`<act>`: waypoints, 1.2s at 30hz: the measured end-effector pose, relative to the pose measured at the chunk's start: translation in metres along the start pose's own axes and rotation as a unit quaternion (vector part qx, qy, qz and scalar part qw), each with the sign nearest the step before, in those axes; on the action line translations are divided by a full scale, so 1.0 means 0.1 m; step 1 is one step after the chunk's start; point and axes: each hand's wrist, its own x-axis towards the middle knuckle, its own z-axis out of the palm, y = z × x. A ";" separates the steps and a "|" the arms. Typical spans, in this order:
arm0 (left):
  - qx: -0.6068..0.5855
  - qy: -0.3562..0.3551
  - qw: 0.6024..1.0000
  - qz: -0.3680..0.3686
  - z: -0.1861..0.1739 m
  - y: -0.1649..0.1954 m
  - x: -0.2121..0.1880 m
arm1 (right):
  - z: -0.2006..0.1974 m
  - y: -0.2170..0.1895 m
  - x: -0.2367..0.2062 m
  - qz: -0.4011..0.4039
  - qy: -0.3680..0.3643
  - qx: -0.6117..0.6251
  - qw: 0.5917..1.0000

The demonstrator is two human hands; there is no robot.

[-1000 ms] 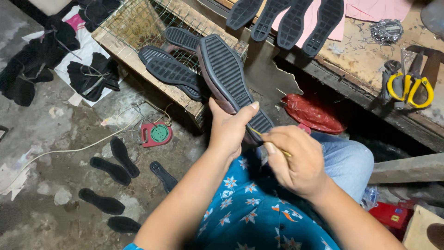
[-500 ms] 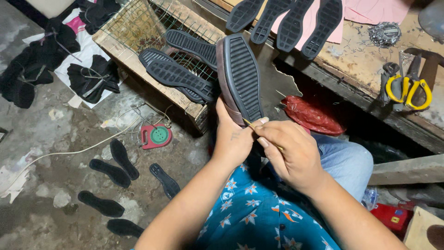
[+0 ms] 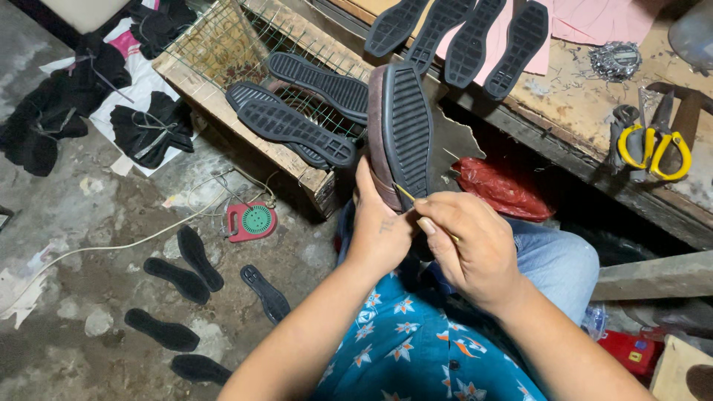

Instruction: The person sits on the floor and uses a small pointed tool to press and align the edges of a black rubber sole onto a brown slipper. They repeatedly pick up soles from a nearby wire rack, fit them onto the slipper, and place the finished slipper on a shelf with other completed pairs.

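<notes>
My left hand [image 3: 380,226] grips the heel end of a shoe [image 3: 401,130] held sole-up, its dark ribbed sole facing me and a brown upper showing along the left edge. My right hand [image 3: 471,249] pinches a thin yellowish stick [image 3: 407,194] whose tip touches the sole's edge near the heel. Both hands are over my lap, above blue jeans and a blue patterned shirt.
A wire-mesh wooden rack [image 3: 245,67] holds three black soles [image 3: 297,126]. Several more soles [image 3: 468,33] lie on the workbench with yellow-handled scissors [image 3: 657,145]. A red bag [image 3: 501,186] is under the bench. Insoles [image 3: 186,275], a red round device [image 3: 252,221] and black shoe uppers [image 3: 152,130] lie on the floor.
The shoe has turned from tilted left to nearly upright, toe pointing away. My right hand has shifted with the stick along the sole's edge at the heel.
</notes>
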 end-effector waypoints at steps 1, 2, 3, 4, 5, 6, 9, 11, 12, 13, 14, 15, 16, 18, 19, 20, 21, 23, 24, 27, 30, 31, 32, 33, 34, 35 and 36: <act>0.009 -0.002 1.000 -0.002 0.01 0.00 0.00 | 0.01 0.00 0.01 -0.001 0.002 -0.003 1.000; 0.018 -0.005 1.000 -0.004 0.01 -0.01 -0.01 | 0.01 0.00 0.01 -0.004 0.003 -0.008 1.000; 0.008 -0.006 1.000 0.010 0.01 -0.01 -0.01 | 0.02 0.00 0.01 -0.007 0.004 -0.013 1.000; -0.002 -0.008 1.000 0.025 0.01 -0.01 -0.01 | 0.02 -0.01 0.01 -0.009 0.006 -0.018 1.000; -0.012 -0.010 0.999 0.039 0.01 -0.02 -0.02 | 0.02 -0.01 0.01 -0.011 0.002 -0.024 1.000; -0.007 -0.010 0.999 0.036 0.02 -0.03 -0.02 | 0.01 -0.02 0.00 -0.013 -0.001 -0.030 0.999; 0.000 -0.010 1.000 0.029 0.02 -0.05 -0.01 | 0.00 -0.03 -0.01 -0.008 -0.013 -0.031 0.999; -0.005 -0.014 1.000 0.026 0.02 -0.06 -0.01 | -0.01 -0.03 -0.03 -0.004 -0.013 -0.019 1.000; -0.076 -0.027 0.997 0.005 0.03 -0.06 -0.01 | -0.02 -0.03 -0.04 -0.004 -0.009 -0.011 1.000; -0.147 -0.038 0.988 -0.015 0.04 -0.06 0.00 | -0.03 -0.02 -0.05 -0.004 -0.005 -0.002 1.000; -0.215 -0.049 0.975 -0.034 0.04 -0.05 0.01 | -0.05 -0.02 -0.06 0.006 0.013 0.008 1.000; -0.272 -0.066 0.959 -0.047 0.02 -0.05 0.02 | -0.07 -0.03 -0.09 0.015 0.030 0.019 0.999; -0.327 -0.084 0.939 -0.061 -0.01 -0.05 0.01 | -0.09 -0.03 -0.11 0.026 0.047 0.029 0.998; -0.399 -0.109 0.907 -0.083 -0.08 -0.03 0.01 | -0.11 0.00 -0.12 0.032 0.066 0.016 0.997; -0.416 -0.116 0.897 -0.093 -0.11 -0.03 0.01 | -0.13 0.02 -0.13 0.035 0.077 0.008 0.996; -0.433 -0.123 0.887 -0.105 -0.13 -0.02 0.00 | -0.14 0.03 -0.14 0.035 0.074 0.009 0.997; -0.435 -0.123 0.886 -0.108 -0.14 -0.01 -0.01 | -0.13 0.05 -0.14 0.035 0.071 0.010 0.997; -0.438 -0.120 0.884 -0.112 -0.15 0.01 -0.01 | -0.12 0.07 -0.14 0.033 0.066 0.010 0.997; -0.435 -0.116 0.886 -0.114 -0.15 0.02 -0.01 | -0.11 0.07 -0.14 0.033 0.064 0.008 0.997; -0.428 -0.107 0.890 -0.115 -0.14 0.03 -0.02 | -0.10 0.08 -0.12 0.029 0.054 0.005 0.998; -0.423 -0.106 0.893 -0.112 -0.12 0.03 -0.03 | -0.09 0.07 -0.09 0.025 0.051 -0.008 0.998; -0.420 -0.104 0.894 -0.115 -0.12 0.02 -0.04 | -0.08 0.06 -0.08 0.024 0.051 -0.014 0.998; -0.417 -0.101 0.895 -0.119 -0.11 0.01 -0.04 | -0.08 0.06 -0.06 0.022 0.052 -0.018 0.998; -0.417 -0.102 0.896 -0.117 -0.10 0.00 -0.04 | -0.07 0.06 -0.05 0.021 0.052 -0.022 0.998; -0.417 -0.102 0.896 -0.115 -0.09 -0.01 -0.05 | -0.07 0.05 -0.04 0.019 0.053 -0.027 0.998; -0.417 -0.103 0.896 -0.113 -0.09 -0.02 -0.05 | -0.08 0.04 -0.03 0.018 0.048 -0.029 0.998; -0.415 -0.102 0.897 -0.111 -0.09 -0.02 -0.05 | -0.08 0.04 -0.03 0.018 0.044 -0.032 0.998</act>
